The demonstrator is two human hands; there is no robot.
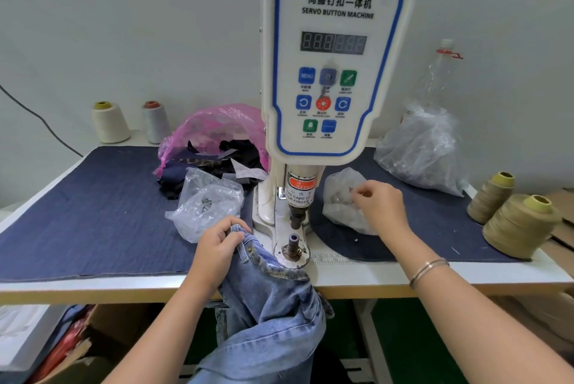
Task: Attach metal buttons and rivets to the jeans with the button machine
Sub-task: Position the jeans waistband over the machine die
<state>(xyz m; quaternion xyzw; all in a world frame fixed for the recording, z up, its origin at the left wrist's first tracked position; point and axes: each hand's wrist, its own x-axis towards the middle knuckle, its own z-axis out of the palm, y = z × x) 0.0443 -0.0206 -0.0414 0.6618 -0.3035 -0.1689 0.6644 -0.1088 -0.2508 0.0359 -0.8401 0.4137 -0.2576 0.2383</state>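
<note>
We see the left hand (219,245) gripping the waistband edge of the jeans (273,299), fingers curled round the denim just left of the button machine (329,73). The jeans hang off the front edge of the desk (357,284), with the waistband lying on the machine's base beside the lower post (293,245). The right hand (380,205) sits in the mouth of a small clear bag (340,197) to the right of the machine, fingertips pinched together (we cannot tell if a button is between them). A bracelet (427,270) is on that wrist. Another clear bag (203,206) lies left of the machine, a pink bag (214,132) of dark scraps behind it. Blue cloth (93,213) covers the desk. Two tan thread cones (512,219) stand at far right, two pale ones (130,121) at back left.
</note>
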